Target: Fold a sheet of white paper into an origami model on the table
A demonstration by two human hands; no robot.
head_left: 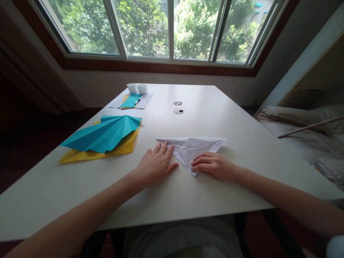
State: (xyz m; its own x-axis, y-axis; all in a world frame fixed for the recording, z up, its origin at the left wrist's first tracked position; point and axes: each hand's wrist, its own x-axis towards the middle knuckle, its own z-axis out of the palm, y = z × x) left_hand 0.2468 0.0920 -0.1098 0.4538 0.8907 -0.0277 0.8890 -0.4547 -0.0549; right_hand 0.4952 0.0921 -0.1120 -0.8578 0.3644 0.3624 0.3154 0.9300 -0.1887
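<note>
A sheet of white paper point(192, 145), folded into a triangle, lies flat on the white table with its long edge away from me and its point towards me. Creases cross its surface. My left hand point(157, 163) rests palm down at the paper's left side, fingers stretched out and the fingertips on its left corner. Over the lower right part of the triangle lies my right hand point(213, 165), its fingers together and pressing the paper near the point. The undersides of the right fingers are hidden.
Left on the table point(236, 186), a pleated blue paper point(107, 134) lies on yellow paper point(123, 147). Farther back are two white cups point(142, 89), blue paper point(130, 100), a pen point(138, 100) and white sheets. Two round inserts point(178, 111) sit in the tabletop.
</note>
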